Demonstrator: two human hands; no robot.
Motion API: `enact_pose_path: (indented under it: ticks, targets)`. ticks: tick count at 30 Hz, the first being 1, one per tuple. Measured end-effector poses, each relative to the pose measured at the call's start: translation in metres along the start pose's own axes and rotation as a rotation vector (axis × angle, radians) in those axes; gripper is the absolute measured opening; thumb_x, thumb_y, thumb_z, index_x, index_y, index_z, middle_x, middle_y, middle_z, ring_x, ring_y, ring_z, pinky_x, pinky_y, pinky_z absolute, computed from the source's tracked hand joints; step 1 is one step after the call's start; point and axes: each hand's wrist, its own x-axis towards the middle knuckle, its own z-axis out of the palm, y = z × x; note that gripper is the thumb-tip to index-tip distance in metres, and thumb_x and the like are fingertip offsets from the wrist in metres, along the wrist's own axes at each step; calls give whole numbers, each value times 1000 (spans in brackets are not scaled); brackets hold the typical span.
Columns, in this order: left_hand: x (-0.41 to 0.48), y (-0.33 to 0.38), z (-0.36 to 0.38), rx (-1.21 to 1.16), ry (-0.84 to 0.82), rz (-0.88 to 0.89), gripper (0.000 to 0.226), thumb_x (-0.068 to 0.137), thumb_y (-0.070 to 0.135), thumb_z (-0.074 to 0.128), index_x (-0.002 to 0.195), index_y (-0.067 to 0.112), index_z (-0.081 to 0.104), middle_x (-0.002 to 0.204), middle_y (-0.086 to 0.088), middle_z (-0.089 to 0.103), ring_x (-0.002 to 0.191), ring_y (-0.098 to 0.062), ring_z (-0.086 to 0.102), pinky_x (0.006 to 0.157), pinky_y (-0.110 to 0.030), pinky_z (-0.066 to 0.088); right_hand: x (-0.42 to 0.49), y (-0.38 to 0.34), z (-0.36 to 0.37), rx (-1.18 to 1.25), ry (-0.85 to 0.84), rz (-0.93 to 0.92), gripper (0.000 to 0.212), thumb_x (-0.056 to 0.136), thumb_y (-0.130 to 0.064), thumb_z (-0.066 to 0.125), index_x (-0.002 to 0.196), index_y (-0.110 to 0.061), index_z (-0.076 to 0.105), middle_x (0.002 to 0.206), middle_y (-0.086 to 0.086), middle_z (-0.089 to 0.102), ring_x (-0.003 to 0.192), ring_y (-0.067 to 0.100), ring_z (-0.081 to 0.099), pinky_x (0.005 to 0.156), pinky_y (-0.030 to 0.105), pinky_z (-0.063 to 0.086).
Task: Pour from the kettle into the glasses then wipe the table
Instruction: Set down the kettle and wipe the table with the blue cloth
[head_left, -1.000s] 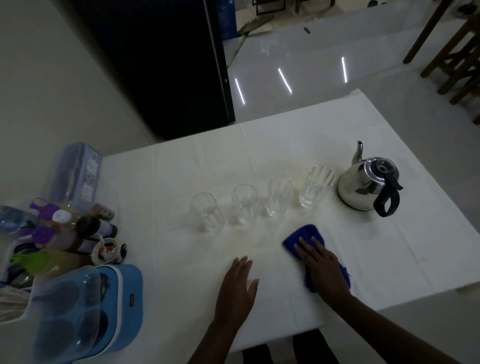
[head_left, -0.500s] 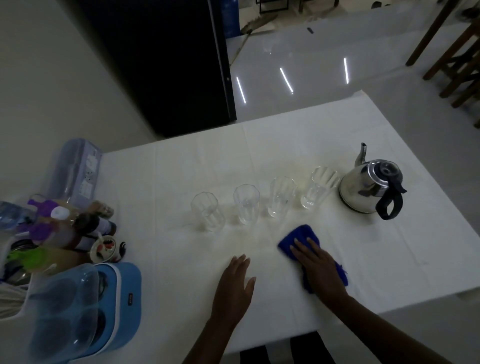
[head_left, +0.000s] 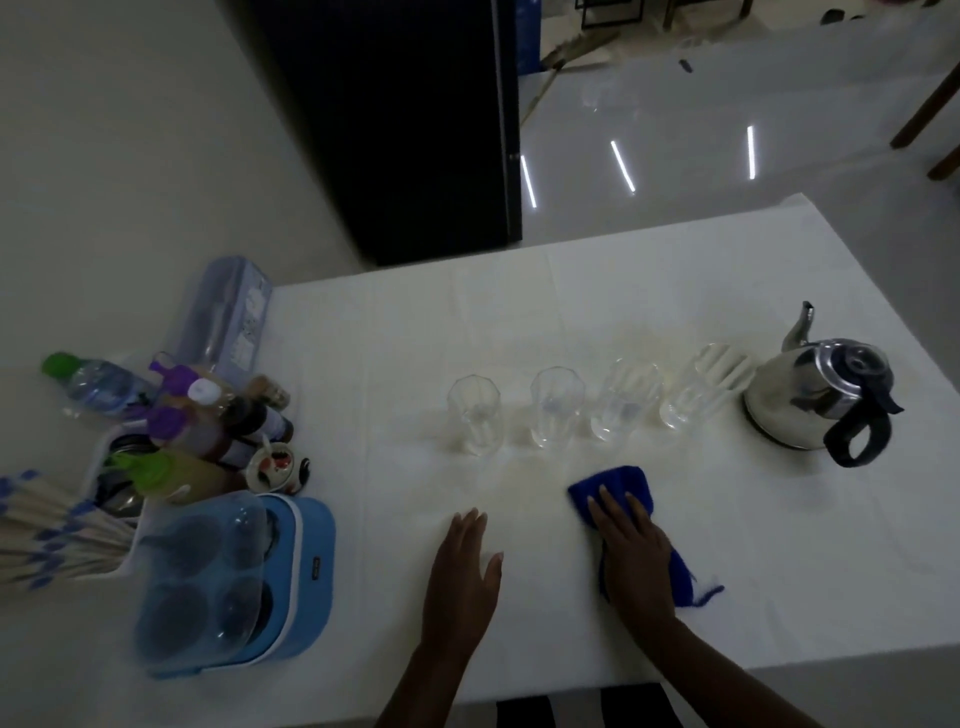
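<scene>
Since a second ago the right hand (head_left: 631, 551) has slid the blue cloth (head_left: 621, 483) a little leftward along the near part of the bench (head_left: 649, 270), while the left hand (head_left: 462, 566) has barely shifted, and the kettle and glasses stand where they were.

The right hand lies flat, fingers spread, pressing the cloth down rather than gripping it; the left hand rests open, palm down, on the bare bench to the left of it, holding nothing.

The main risk looks to be the row of four glasses (head_left: 558, 410) just beyond the cloth. A wiping stroke pushed too far away from the body could knock one over, and they appear to hold a little clear liquid, so it would spill. The faint yellowish stain around their bases would tempt the cloth close. A loose thread trails from the cloth's near right corner and could snag.

The kettle (head_left: 815, 400) stands upright at the right end of the row, steel-bodied, black handle toward the near side, spout pointing away.
</scene>
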Motion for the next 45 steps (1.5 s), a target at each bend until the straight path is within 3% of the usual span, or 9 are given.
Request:
enact_pose_path:
  ticks: [4, 11, 15, 20, 26, 29, 35, 41, 45]
  targets:
    - [1, -16, -13, -1, 35, -12, 51, 90, 26, 63, 136, 12, 46, 144, -4, 44, 137, -15, 30, 108, -28, 26, 22, -50, 7, 17, -4, 9, 75, 71, 5, 62, 135, -27, 41, 147, -4, 38, 139, 30, 26, 101, 54, 39]
    - [-5, -34, -24, -43, 16, -6, 47, 92, 28, 60, 136, 17, 47, 143, 2, 44, 137, -12, 30, 108, -24, 25, 4, -36, 21, -75, -159, -392, 90, 76, 0, 63, 141, -42, 18, 152, -14, 22, 142, 18, 12, 108, 46, 29]
    - [-9, -45, -32, -48, 13, -13, 46, 92, 27, 59, 135, 17, 48, 143, 2, 44, 137, -12, 30, 108, -24, 24, 5, -36, 16, -52, -91, -280, 91, 68, 11, 64, 140, -33, 28, 148, -10, 28, 140, 16, 15, 103, 51, 38]
    - [-5, -59, -40, -30, 14, 9, 46, 92, 27, 60, 135, 16, 47, 142, -1, 46, 137, -13, 30, 108, -26, 27, 22, -107, 32, 83, 14, -23, 71, 78, 3, 58, 138, -30, 37, 149, -7, 31, 142, 26, 16, 110, 55, 23]
    - [0, -69, -49, -55, -1, 44, 46, 93, 27, 58, 136, 16, 46, 144, -1, 44, 137, -10, 25, 108, -25, 25, -5, -81, 41, -109, -170, -492, 91, 71, -11, 73, 139, -44, 21, 149, -15, 29, 140, 20, 20, 103, 45, 36]
    - [0, -74, -54, -82, -5, 46, 47, 93, 27, 57, 137, 16, 45, 143, -1, 44, 136, -10, 28, 109, -25, 25, -4, -57, 30, -99, -180, -405, 94, 75, -6, 67, 139, -49, 12, 149, -18, 25, 141, 15, 14, 103, 45, 38]
    - [-2, -78, -57, -90, -27, 44, 49, 93, 29, 57, 138, 16, 43, 141, -3, 47, 133, -15, 37, 109, -27, 29, 14, -128, 38, 29, -48, -40, 79, 77, 5, 57, 140, -35, 30, 151, -13, 28, 144, 23, 9, 111, 55, 19]
    - [0, -72, -61, -105, -32, 69, 46, 94, 29, 56, 136, 17, 45, 138, -3, 51, 129, -14, 41, 107, -28, 33, -35, -91, 45, -133, -187, -420, 101, 69, -15, 75, 139, -46, 10, 149, -19, 26, 139, 21, 23, 100, 45, 40]
    - [0, -72, -62, -110, -19, 69, 44, 93, 27, 58, 135, 16, 47, 135, -3, 53, 126, -14, 45, 105, -26, 34, -21, -81, 30, -133, -174, -308, 93, 74, -6, 68, 141, -43, 14, 150, -19, 20, 141, 19, 20, 104, 45, 36]
